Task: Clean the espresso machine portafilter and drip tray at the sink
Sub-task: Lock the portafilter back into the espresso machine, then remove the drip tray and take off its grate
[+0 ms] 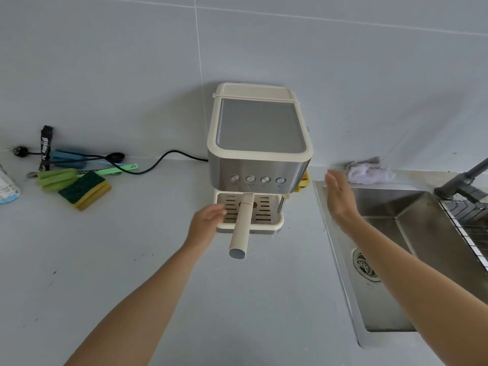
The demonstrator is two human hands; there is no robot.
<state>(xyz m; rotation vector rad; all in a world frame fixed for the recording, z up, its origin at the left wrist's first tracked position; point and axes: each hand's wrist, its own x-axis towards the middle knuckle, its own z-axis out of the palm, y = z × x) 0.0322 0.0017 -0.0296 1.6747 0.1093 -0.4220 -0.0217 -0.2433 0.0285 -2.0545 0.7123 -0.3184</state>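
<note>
A cream and steel espresso machine (260, 143) stands against the wall on the grey counter. Its portafilter (241, 228) is locked in, with the long cream handle sticking out toward me. Under it sits the cream slotted drip tray (266, 216). My left hand (207, 223) is open just left of the handle, fingertips at the tray's left edge, holding nothing. My right hand (340, 196) is open and flat, raised to the right of the machine above the sink's left rim.
A steel sink (412, 249) with a drain, a wire rack (467, 228) and a dark faucet (464, 180) lies to the right. A white cloth (369, 171) sits behind it. At left lie a green-yellow sponge (84, 190), a green brush, utensils and the black power cord (163, 159).
</note>
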